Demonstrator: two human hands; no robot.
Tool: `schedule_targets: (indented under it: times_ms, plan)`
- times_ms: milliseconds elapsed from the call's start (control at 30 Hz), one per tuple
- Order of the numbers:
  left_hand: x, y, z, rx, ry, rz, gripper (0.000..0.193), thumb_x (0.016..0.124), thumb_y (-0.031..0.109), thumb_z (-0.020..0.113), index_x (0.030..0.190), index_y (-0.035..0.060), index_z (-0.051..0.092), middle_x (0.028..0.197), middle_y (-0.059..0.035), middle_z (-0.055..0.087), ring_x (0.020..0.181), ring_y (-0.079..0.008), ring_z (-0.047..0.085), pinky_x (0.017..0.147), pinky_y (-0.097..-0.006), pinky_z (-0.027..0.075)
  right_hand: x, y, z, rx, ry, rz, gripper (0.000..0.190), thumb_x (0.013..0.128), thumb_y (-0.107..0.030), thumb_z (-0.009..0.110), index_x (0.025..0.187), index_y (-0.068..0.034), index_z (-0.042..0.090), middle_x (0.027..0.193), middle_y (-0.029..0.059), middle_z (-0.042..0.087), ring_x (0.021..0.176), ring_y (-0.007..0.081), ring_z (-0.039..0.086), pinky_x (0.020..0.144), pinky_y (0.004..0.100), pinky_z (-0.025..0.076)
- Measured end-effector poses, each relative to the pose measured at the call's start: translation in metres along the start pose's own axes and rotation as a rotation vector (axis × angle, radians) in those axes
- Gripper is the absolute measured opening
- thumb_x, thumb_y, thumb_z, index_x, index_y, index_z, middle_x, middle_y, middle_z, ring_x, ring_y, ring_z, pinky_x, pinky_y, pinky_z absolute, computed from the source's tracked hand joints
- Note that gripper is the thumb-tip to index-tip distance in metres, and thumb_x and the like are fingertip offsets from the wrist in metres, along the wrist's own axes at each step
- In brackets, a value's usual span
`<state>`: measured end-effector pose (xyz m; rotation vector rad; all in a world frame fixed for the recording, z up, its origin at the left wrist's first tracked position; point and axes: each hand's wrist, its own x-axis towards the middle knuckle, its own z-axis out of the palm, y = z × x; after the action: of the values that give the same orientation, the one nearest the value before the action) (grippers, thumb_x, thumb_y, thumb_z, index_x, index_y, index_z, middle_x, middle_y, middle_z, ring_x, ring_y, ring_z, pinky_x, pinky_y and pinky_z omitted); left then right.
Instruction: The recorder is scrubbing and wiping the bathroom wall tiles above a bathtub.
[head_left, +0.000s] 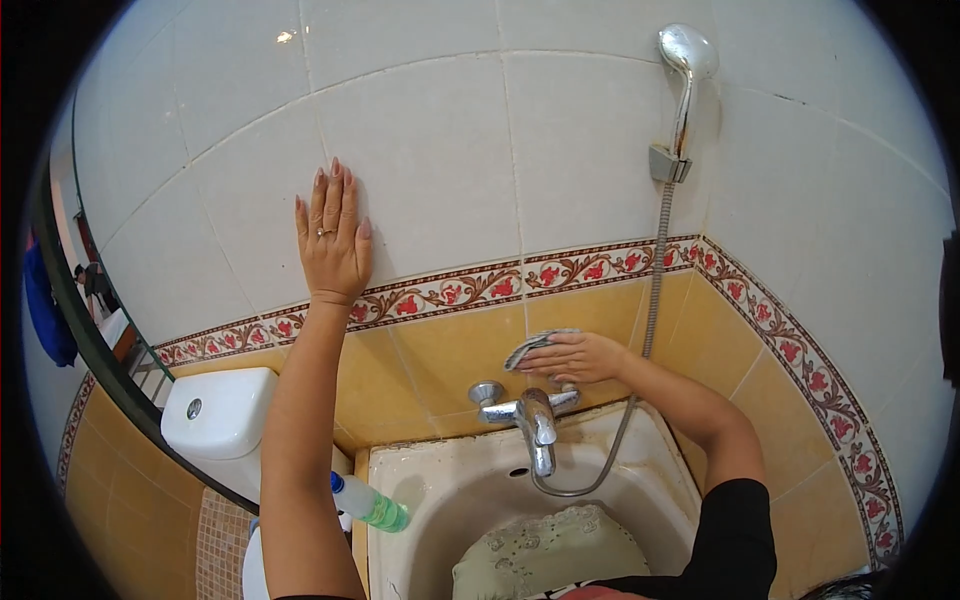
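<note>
My left hand (335, 240) lies flat against the pale wall tile (435, 165), fingers pointing up, with a ring on one finger. It holds nothing. My right hand (581, 358) presses a grey striped cloth (541, 343) to the yellow wall tile (450, 360), just above the chrome mixer tap (536, 424). Part of the cloth is hidden under the fingers. The tap's spout points down over the bathtub (420, 517). Between the two hands runs a border of red-flowered tiles (450, 293).
A chrome shower head (686, 52) sits in its wall bracket (670, 163), its hose (654, 300) hanging behind my right forearm. On the tub's left rim stands a bottle of green liquid (371, 506). Farther left is a white toilet cistern (217, 412). A pale green embroidered cloth (551, 551) lies in the tub.
</note>
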<state>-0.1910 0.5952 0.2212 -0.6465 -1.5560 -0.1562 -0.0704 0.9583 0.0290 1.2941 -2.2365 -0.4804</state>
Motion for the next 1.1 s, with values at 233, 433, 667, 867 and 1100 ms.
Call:
schedule_targets:
  times_ms: [233,433,667,867,1100]
  plan:
    - [-0.002,-0.001,-0.006,0.026,-0.027,0.014,0.055,0.097,0.025,0.034,0.149,0.0095,0.036,0.156,-0.0060,0.031,0.146,-0.0247,0.025,0.119,-0.0456,0.013,0.062,0.055,-0.114,-0.378,0.424,0.785,0.053,0.090,-0.028,0.055,0.141,-0.017,0.047,0.150,0.0011,0.042,0.140,0.0181,0.035,0.114,0.0514,0.023]
    - [0.000,0.000,0.000,0.020,-0.017,0.011,0.055,0.096,0.025,0.035,0.149,0.0101,0.036,0.157,-0.0051,0.031,0.146,-0.0241,0.025,0.119,-0.0454,0.013,0.108,0.015,-0.016,-0.339,0.459,0.365,0.057,0.091,-0.035,0.052,0.144,-0.017,0.044,0.152,0.0039,0.039,0.144,0.0190,0.027,0.117,0.0469,0.020]
    - [-0.005,-0.007,-0.007,0.007,-0.028,0.009,0.055,0.095,0.023,0.035,0.148,0.0105,0.037,0.156,-0.0048,0.031,0.146,-0.0247,0.026,0.119,-0.0459,0.013,0.046,0.036,-0.077,-0.179,0.103,0.507,0.054,0.093,-0.029,0.048,0.145,-0.015,0.042,0.153,0.0104,0.036,0.141,0.0241,0.034,0.116,0.0447,0.023]
    - [0.000,0.004,-0.001,-0.003,-0.012,0.007,0.055,0.094,0.022,0.035,0.148,0.0105,0.037,0.156,-0.0051,0.032,0.146,-0.0246,0.026,0.119,-0.0461,0.013,0.100,0.075,-0.102,-0.550,0.827,1.144,0.063,0.093,-0.030,0.048,0.149,-0.006,0.033,0.156,0.0149,0.030,0.144,0.0348,0.025,0.115,0.0547,0.017]
    - [0.001,-0.003,0.000,0.004,0.009,0.017,0.055,0.095,0.022,0.035,0.148,0.0097,0.037,0.156,-0.0064,0.032,0.145,-0.0251,0.027,0.118,-0.0469,0.015,0.196,0.014,-0.051,-0.229,0.628,0.333,0.075,0.088,-0.043,0.056,0.149,-0.008,0.032,0.154,0.0118,0.034,0.145,0.0205,0.026,0.118,0.0468,0.015]
